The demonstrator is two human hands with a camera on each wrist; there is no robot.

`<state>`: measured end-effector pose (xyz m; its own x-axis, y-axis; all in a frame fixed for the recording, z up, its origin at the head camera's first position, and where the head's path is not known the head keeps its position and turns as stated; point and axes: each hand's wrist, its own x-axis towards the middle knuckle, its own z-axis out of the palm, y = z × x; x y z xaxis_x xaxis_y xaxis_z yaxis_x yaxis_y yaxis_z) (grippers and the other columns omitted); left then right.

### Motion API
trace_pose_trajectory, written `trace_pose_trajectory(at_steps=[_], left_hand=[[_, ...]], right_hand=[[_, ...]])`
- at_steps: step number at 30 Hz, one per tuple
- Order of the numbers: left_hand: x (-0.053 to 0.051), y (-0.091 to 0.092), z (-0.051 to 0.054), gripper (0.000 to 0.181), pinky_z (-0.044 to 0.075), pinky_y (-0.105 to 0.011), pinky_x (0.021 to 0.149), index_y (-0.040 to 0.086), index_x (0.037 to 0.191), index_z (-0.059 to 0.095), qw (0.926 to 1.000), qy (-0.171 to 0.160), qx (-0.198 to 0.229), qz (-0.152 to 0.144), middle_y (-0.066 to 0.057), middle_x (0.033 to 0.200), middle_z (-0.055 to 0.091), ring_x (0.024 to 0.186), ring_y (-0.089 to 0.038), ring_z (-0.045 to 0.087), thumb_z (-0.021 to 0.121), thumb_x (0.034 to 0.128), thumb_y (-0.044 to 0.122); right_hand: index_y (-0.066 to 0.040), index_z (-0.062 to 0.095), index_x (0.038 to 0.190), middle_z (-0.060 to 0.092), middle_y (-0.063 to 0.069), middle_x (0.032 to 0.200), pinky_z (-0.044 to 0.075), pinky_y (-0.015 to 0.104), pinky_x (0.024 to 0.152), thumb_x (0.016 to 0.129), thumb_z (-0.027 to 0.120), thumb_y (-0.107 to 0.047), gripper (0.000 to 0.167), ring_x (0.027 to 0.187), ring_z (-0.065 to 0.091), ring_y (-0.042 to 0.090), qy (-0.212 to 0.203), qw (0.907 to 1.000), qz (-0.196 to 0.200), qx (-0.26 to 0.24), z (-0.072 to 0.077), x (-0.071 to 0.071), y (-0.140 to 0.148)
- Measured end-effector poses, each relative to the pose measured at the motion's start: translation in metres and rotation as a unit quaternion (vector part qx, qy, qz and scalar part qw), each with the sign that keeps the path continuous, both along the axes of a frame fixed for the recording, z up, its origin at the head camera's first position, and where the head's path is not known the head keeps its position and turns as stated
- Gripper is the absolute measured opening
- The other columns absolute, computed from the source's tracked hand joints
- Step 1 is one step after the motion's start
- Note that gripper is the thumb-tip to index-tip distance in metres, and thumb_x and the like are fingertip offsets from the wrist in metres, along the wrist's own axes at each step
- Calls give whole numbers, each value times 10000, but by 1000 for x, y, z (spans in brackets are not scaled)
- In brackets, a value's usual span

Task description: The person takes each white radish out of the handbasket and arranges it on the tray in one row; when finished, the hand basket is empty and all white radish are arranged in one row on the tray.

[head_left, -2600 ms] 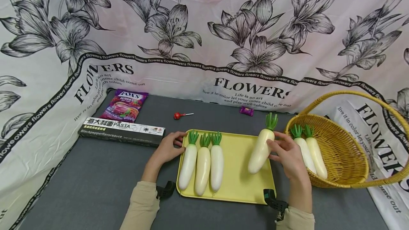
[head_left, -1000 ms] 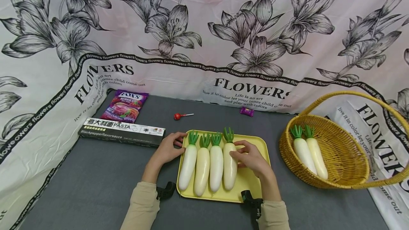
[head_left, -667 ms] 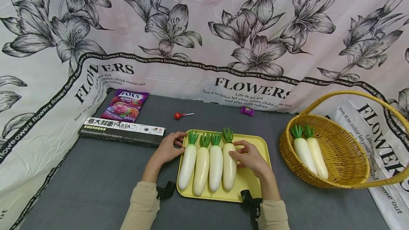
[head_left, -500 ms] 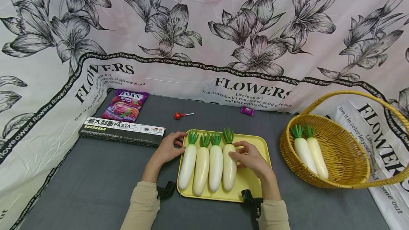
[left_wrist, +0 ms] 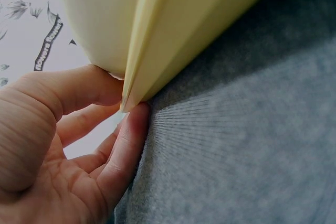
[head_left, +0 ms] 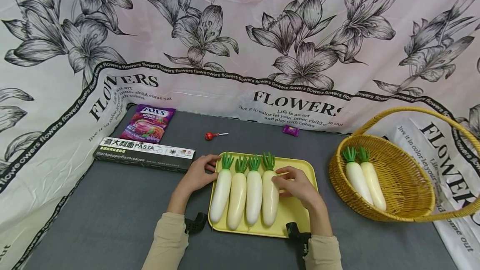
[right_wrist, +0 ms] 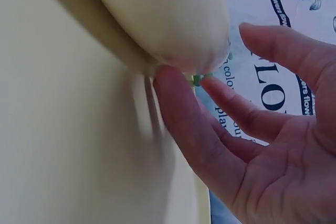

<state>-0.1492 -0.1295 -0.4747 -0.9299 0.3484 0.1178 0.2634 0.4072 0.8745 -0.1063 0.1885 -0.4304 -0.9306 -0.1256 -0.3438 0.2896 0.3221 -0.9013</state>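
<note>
Several white and cream daikon radishes with green tops lie side by side on a yellow tray (head_left: 294, 213) in the head view. My left hand (head_left: 198, 173) pinches the tray's left rim; in the left wrist view the thumb is on top and fingertips (left_wrist: 137, 121) are below. At the rightmost daikon radish (head_left: 270, 199), my right hand (head_left: 298, 186) is spread loosely. The right wrist view shows that hand's thumb apart from the radish (right_wrist: 168, 14), while a fingertip (right_wrist: 170, 80) is at its underside, near the tray surface.
A wicker basket (head_left: 408, 178) at the right holds two more daikon radishes (head_left: 358, 182). Behind and left of the tray are a pasta box (head_left: 144, 154), a purple candy bag (head_left: 148, 124) and a red lollipop (head_left: 209, 136). A small purple candy (head_left: 290, 130) lies near the back cloth.
The right hand carried a daikon radish left from beside the basket and laid it down right of the others. Its thumb has since come off the radish. The left hand stayed at the tray rim.
</note>
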Motion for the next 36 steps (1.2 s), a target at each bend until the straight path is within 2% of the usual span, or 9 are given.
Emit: trace_pose_trajectory(at_steps=[3,5,10,16,20,23,28,30,36], left_hand=[[0,1,1,458,553,-394,793,-34,1258,616,9999,-89,-56,5,-156,1014,597,866,-265,654,683,807,5],[-1,1,1,471,547,-426,822,-35,1275,608,9996,-269,-102,38,-168,1037,599,893,-295,654,687,811,-9],[-2,2,0,481,544,-427,831,-31,1290,600,9988,-412,-241,85,-165,1053,596,909,-294,654,692,817,-22],[-2,3,0,484,542,-427,839,-19,1298,600,9984,-470,-294,106,-155,1057,594,918,-288,651,674,819,-26],[-2,2,1,489,541,-434,837,-26,1297,597,9985,-440,-320,76,-157,1052,594,916,-291,647,667,813,-18],[-3,2,1,495,539,-441,841,-26,1299,596,9986,-423,-312,77,-160,1052,595,916,-296,646,662,808,-19],[-5,1,2,495,538,-439,840,-19,1300,599,9985,-426,-338,93,-156,1054,596,914,-289,647,663,809,-18],[-4,1,2,493,538,-433,839,-16,1299,600,9984,-427,-346,103,-154,1055,596,915,-287,646,665,811,-17],[-3,3,0,487,542,-408,832,-7,1298,606,9983,-460,-321,146,-144,1057,599,917,-277,651,670,815,-18]], right_hand=[[98,527,1293,575,235,1131,594,440,750,947,652,-180,462,873,669,237,146,9997,-176,45,1,-1,2],[96,527,1294,587,232,1121,595,430,748,953,646,-179,454,877,669,243,266,9992,-285,124,1,-1,3],[84,526,1315,599,251,1116,592,415,770,971,625,-192,451,947,665,322,566,9970,-413,340,7,-4,11],[65,508,1347,578,284,1207,584,394,813,993,601,-232,472,1080,608,413,744,9946,-423,590,24,-6,28],[62,478,1372,554,289,1255,577,392,837,1005,578,-261,498,1125,588,425,883,9920,-449,788,39,-7,45],[54,464,1389,542,292,1281,576,379,837,1008,570,-290,524,1089,620,350,982,9894,-473,960,49,-9,60],[53,416,1431,491,312,1333,577,313,816,1017,541,-323,572,934,646,50,1002,9882,-529,1031,60,-12,83],[60,401,1440,471,320,1341,578,301,811,1022,529,-315,576,894,636,-14,1016,9878,-606,1014,63,-12,92],[88,392,1436,503,266,1275,585,290,775,1027,514,-294,573,878,652,7,1101,9836,-804,1179,72,-16,119]])
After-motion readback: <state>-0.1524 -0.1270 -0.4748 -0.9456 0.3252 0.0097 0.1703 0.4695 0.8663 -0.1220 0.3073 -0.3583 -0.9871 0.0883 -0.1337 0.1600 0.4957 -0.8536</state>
